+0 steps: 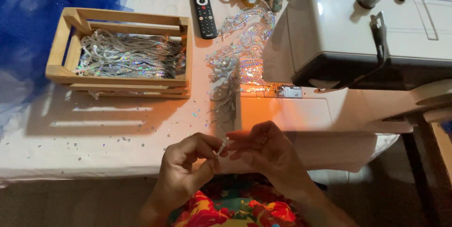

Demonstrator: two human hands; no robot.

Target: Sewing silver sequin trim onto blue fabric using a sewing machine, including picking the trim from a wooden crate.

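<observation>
Your left hand (pixel 186 170) and right hand (pixel 263 149) both pinch a short sequin strand (pixel 221 146) (silvery, glittering, tilted) between fingertips, just off the tabletop (pixel 94 137) edge. More strands fill the wooden crate (pixel 61 53), and a sequin heap (pixel 240 53) lies beside the sewing machine (pixel 358 34).

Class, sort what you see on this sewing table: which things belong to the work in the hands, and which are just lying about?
In use:
left hand and right hand, both pinching a short sequin strand
wooden crate full of sequin strands
loose sequin trim beside the sewing machine

Lying about:
black remote control
blue tulle
scattered sequins on the table
</observation>
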